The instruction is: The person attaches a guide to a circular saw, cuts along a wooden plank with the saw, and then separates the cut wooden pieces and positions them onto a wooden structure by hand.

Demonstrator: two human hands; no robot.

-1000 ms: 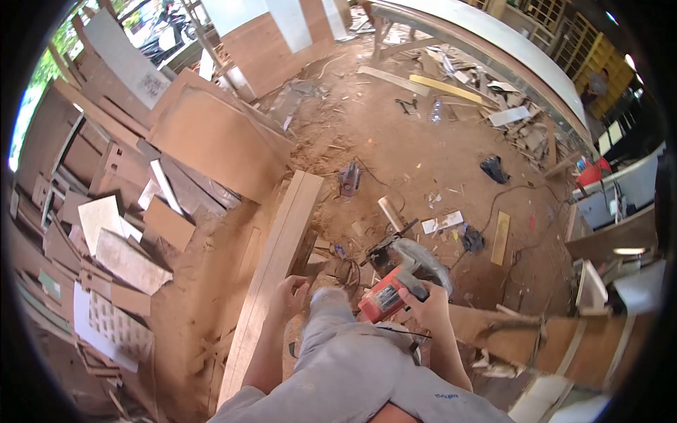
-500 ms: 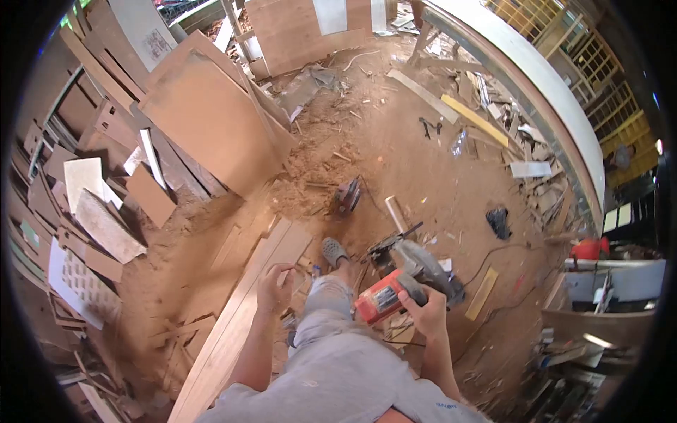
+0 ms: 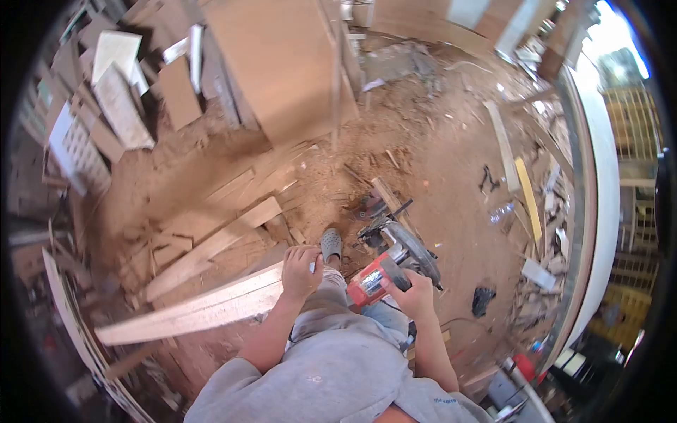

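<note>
I have one saw (image 3: 374, 280) up in front of the person's body, above the floor (image 3: 451, 151), and one right hand (image 3: 415, 292) carrying it, fingers clamped on its single rear handle. The one left hand (image 3: 301, 271) is at the near end of one plank (image 3: 211, 305), its fingers together and curled; from here I cannot tell whether they grip the wood, because the hand covers that end. The plank runs from there toward the floor's left edge. Just past it I count one loose board (image 3: 215, 247) lying at a slant, and close to the left hand one grey shoe (image 3: 331, 243). Behind the saw, and partly covered by it, are one stick (image 3: 384, 192) and one red tool (image 3: 368, 205), too blurred for me to name. Nearer the floor's right edge I make out one black bag (image 3: 484, 301), one clear bottle (image 3: 501, 213) and one yellow strip (image 3: 527, 197); beyond them scraps (image 3: 546, 303) lie along the near edge of one white-topped table (image 3: 598, 183), too many for me to count. At the floor's far left corner I see one large panel (image 3: 275, 63) and one perforated sheet (image 3: 79, 149).
</note>
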